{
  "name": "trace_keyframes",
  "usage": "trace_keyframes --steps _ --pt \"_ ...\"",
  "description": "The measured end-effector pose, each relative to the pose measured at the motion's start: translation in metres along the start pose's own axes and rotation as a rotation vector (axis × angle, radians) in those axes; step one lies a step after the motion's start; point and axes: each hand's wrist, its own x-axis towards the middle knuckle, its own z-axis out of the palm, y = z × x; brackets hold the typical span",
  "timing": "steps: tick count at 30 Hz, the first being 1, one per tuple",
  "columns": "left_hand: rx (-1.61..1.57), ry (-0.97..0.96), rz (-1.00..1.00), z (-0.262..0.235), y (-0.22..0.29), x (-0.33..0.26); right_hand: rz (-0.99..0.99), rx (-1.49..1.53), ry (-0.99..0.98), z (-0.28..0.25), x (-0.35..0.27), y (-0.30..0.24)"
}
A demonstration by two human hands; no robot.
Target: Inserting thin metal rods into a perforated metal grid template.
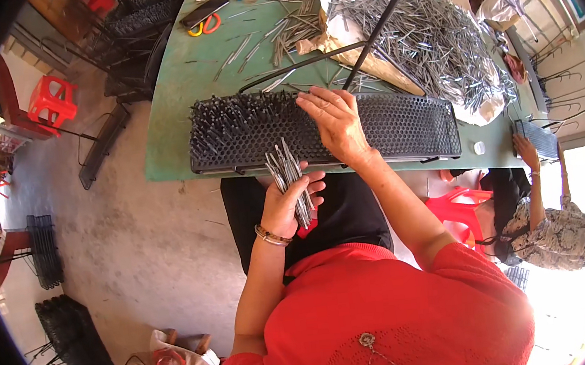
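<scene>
My left hand (pixel 286 204) is closed around a bunch of thin grey metal rods (pixel 289 176), their upper ends fanning out in front of the rack. The long black perforated rack (pixel 400 126) lies along the near edge of the table. Dark upright rods (pixel 230 121) crowd the holes at its left end, while bare holes show toward the right. Over the rack's middle is my right hand (pixel 336 125), back up, with its fingers stretched out and somewhat apart. Its thumb and the undersides of the fingertips are hidden.
Behind the rack, a large torn sack (pixel 419 36) spills metal rods onto the green table (pixel 173 116). A black metal bar (pixel 389 15) slants above it. Orange-handled scissors (pixel 205 25) lie at the far left. A co-worker (pixel 550 221) sits at right; red stools (pixel 52 103) stand around.
</scene>
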Motion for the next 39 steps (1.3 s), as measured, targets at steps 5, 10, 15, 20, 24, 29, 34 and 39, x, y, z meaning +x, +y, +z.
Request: trace_keyframes --steps 5,10,15,20,24,29,34,39 --pt "0.011 0.030 -0.019 -0.003 -0.001 0.002 0.080 0.004 0.028 0.005 0.000 -0.001" --pt "-0.028 0.057 0.002 -0.002 0.002 -0.002 0.055 0.025 0.087 -0.001 0.006 -0.012" --pt "0.073 -0.032 0.051 -0.001 0.010 -0.009 0.589 0.667 -0.278 -0.001 0.000 -0.040" --pt "0.222 -0.118 0.037 -0.002 0.017 -0.018 0.839 1.064 -0.502 0.011 0.003 -0.037" --pt "0.189 -0.110 0.064 -0.012 0.014 -0.016 0.860 0.999 -0.540 0.010 0.012 -0.036" --pt "0.162 -0.095 0.066 -0.020 0.013 -0.011 0.800 0.860 -0.337 0.007 0.033 -0.033" --pt "0.120 -0.064 0.055 -0.025 0.009 -0.010 0.686 0.738 0.027 0.019 0.053 -0.040" --pt "0.094 -0.066 0.065 -0.021 0.011 -0.011 0.623 0.679 0.122 0.038 0.056 -0.047"
